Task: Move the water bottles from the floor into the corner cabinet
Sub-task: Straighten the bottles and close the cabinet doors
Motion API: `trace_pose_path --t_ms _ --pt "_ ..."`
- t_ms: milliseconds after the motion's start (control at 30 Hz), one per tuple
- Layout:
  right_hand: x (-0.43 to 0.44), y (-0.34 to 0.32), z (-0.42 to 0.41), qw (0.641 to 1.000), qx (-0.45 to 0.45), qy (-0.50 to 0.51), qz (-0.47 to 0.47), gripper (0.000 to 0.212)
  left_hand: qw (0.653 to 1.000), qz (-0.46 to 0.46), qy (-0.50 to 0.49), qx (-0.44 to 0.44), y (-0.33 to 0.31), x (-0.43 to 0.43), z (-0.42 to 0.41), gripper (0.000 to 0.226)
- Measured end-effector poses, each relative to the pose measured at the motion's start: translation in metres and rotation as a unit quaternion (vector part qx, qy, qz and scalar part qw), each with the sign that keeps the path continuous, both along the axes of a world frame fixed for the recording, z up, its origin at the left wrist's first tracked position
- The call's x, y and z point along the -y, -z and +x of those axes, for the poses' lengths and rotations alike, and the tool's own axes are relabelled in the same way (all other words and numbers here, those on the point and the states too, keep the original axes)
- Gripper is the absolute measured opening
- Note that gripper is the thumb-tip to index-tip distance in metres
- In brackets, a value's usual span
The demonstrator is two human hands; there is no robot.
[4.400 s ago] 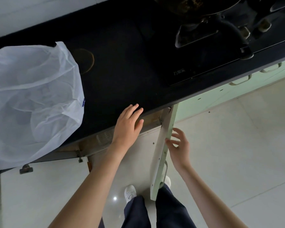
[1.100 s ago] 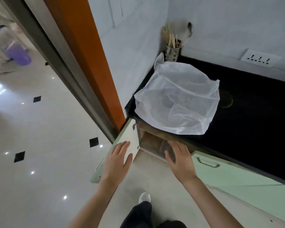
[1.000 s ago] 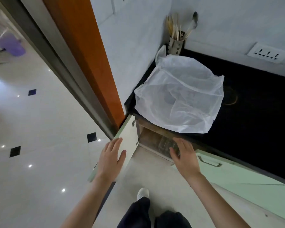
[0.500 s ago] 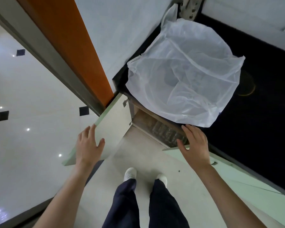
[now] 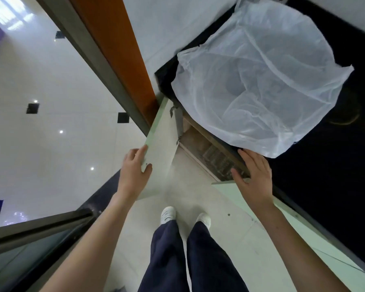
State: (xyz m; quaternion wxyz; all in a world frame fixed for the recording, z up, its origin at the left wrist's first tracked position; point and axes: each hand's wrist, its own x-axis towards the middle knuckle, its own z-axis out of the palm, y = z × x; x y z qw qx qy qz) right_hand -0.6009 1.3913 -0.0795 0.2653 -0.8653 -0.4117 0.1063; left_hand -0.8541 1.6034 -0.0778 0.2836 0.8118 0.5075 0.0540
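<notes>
A person stands at the corner cabinet (image 5: 200, 144), seen from above, with the left hand (image 5: 133, 171) gripping the outer edge of its pale green door (image 5: 162, 148), fingers (image 5: 142, 149) wrapped over the rim and thumb underneath, the door swung wide. The right hand (image 5: 254, 178) lies flat and spread on the lip of the dark surface (image 5: 325, 175) above the opening, holding nothing. Inside the cabinet, a ribbed, translucent pack that looks like water bottles (image 5: 216, 158) lies on the low shelf just under the right hand, though the shadow makes it hard to be sure or to count them. No bottles are visible on the floor (image 5: 198, 192) around the white shoes (image 5: 168, 213), so the transfer appears largely done, or the rest lie out of view. Full bottles of this kind would likely be heavy for their size, with thin walls that dent under a squeeze and smooth plastic that slips; a grip around the waist or by the neck under the cap would serve best, and a shrink-wrapped pack wants a hand under it. A large white mesh cover (image 5: 261, 76) sits on the surface directly above the cabinet, overhanging the edge.
</notes>
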Motion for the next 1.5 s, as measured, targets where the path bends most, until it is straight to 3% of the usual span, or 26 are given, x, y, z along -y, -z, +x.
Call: trace_pose_path --t_ms 167,467,600,700,833,1100,1500 --pt "0.001 0.001 0.003 1.000 -0.001 -0.004 0.016 0.055 0.996 -0.085 0.013 0.034 0.002 0.030 0.022 0.066" --pt "0.006 -0.001 0.007 0.999 -0.015 -0.025 0.037 0.055 0.968 -0.196 -0.079 0.138 0.009 0.050 0.049 0.072" --pt "0.012 -0.003 0.011 0.999 -0.023 -0.028 0.034 0.052 0.926 -0.274 -0.144 0.214 0.012 0.071 0.063 0.069" --pt "0.018 -0.004 0.013 0.999 -0.003 -0.025 0.024 0.051 0.898 -0.324 -0.157 0.254 0.013 0.090 0.076 0.080" --pt "0.029 -0.003 0.015 1.000 0.012 -0.018 0.017 0.053 0.894 -0.321 -0.166 0.266 0.017 0.104 0.091 0.086" --pt "0.034 -0.007 0.019 0.999 -0.051 -0.004 0.015 0.066 0.881 -0.331 -0.164 0.295 0.022 0.110 0.117 0.088" --pt "0.036 -0.005 0.021 0.999 -0.022 -0.015 0.032 0.055 0.885 -0.313 -0.132 0.317 0.028 0.116 0.160 0.095"
